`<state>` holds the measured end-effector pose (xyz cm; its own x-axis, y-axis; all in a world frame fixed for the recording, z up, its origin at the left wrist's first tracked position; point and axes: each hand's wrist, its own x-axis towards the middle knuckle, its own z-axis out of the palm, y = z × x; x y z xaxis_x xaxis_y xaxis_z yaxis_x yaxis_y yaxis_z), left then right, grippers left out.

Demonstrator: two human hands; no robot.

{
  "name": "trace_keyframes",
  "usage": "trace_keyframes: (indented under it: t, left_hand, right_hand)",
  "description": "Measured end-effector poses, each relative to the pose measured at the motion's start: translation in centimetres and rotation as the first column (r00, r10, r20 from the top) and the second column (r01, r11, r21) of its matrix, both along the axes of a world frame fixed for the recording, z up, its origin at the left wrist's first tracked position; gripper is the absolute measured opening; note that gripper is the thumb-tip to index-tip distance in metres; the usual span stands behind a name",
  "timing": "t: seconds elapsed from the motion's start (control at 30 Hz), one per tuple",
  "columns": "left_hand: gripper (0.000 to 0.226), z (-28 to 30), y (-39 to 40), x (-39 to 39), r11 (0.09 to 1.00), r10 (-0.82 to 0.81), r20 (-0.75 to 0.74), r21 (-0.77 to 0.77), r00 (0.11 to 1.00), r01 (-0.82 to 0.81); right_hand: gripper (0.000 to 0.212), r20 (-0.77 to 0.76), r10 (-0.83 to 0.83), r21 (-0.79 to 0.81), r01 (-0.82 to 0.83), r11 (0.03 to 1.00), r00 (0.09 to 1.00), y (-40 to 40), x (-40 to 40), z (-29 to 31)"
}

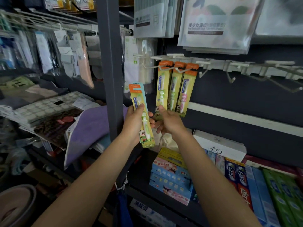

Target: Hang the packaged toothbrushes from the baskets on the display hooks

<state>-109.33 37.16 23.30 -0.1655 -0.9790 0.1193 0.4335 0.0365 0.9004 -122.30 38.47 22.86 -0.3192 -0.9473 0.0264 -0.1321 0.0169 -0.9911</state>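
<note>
Head view. Left hand (pixel 136 123) is clamped around the middle of a packaged toothbrush (pixel 142 115), held upright just left of the hanging row. Right hand (pixel 168 122) pinches the bottom edge of the leftmost hanging toothbrush pack (pixel 163 90); two more packs (pixel 181 89) hang beside it on white hooks (pixel 178 69) along the rail (pixel 246 67).

Step in hand, as judged: raise the held pack, line its top hole with a hook tip, slide it back level.

Materials: stiff yellow card with orange header, glossy clear blister; hooks are thin, smooth, upturned at tips. No baskets in view.
</note>
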Motion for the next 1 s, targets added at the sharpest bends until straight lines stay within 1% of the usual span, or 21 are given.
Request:
trace_keyframes:
  t: [0.1,0.3,0.53,0.6,0.67,0.73,0.8,0.83,0.9,1.0]
  left_hand:
    - [0.008,-0.5,-0.4,0.1,1.000,0.005,0.029,0.010,1.000,-0.005]
    - [0.009,-0.9,-0.5,0.3,1.000,-0.025,0.050,0.006,0.998,0.025]
    - [0.012,-1.0,0.0,0.4,0.998,-0.065,0.035,0.016,0.997,0.065]
    - [0.011,-1.1,0.3,0.6,0.996,-0.084,0.028,0.016,0.996,0.084]
    - [0.011,-1.2,0.6,0.9,0.994,-0.109,0.032,0.008,0.994,0.108]
    - [0.012,-1.2,0.9,1.0,0.991,-0.130,0.018,0.011,0.991,0.130]
    - [0.013,-1.1,1.2,1.0,0.989,-0.148,0.008,0.022,0.989,0.147]
    - [0.014,-0.9,1.4,1.0,0.987,-0.160,0.004,0.025,0.987,0.160]
    - [0.017,-0.5,1.8,0.9,0.983,-0.183,0.005,0.009,0.983,0.183]
    - [0.020,0.0,2.1,1.0,0.981,-0.188,0.050,-0.039,0.981,0.190]
  right_hand:
    - [0.052,0.104,-0.011,-0.022,0.013,1.000,0.995,-1.0,-0.3,-0.9]
    - [0.049,0.272,0.043,0.033,-0.054,0.998,0.961,-1.9,-0.1,-1.6]
    - [0.045,0.289,-0.011,0.106,-0.020,0.994,0.957,-0.8,-0.3,-2.8]
    - [0.037,0.284,-0.021,0.128,-0.016,0.992,0.959,0.1,-0.4,-3.1]
    - [0.030,0.263,0.014,0.128,-0.049,0.991,0.965,1.6,-0.2,-3.4]
    - [0.036,0.230,0.088,0.082,-0.110,0.991,0.969,3.3,0.4,-3.3]
    - [0.046,0.150,0.154,0.022,-0.159,0.987,0.977,4.5,1.1,-3.0]
    - [0.047,0.096,0.163,-0.001,-0.164,0.986,0.982,4.8,1.4,-2.9]
    - [0.042,0.014,0.130,-0.032,-0.130,0.991,0.991,5.6,1.7,-2.5]
    - [0.031,-0.019,0.101,-0.065,-0.102,0.993,0.995,6.3,1.7,-2.1]
